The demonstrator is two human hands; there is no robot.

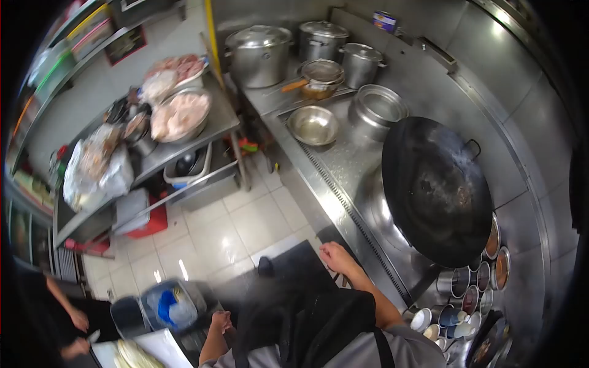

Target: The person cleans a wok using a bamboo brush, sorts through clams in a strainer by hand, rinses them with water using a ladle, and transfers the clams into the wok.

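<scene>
My right hand [336, 256] is at the front edge of the steel stove counter [319, 190], its fingers curled. Whatever may be inside them is hidden. Lower down and to the left, my left hand [222, 320] hangs beside my dark apron [307, 313], small and partly blurred, its fingers seemingly bent. Nothing can be made out in it. Beyond my right hand, a large black wok [437, 190] stands tilted on the stove, with some residue and a wet sheen inside. A shallow steel bowl [313, 126] sits farther along the counter.
Lidded steel pots [259, 58] stand at the back. Seasoning containers [454, 282] crowd the right side. On a steel table [221, 119] are a bowl of pale raw meat [181, 116] and plastic bags [98, 165]. At lower left, a co-worker's hand [78, 320] is near a knife [93, 336] and bins [172, 305].
</scene>
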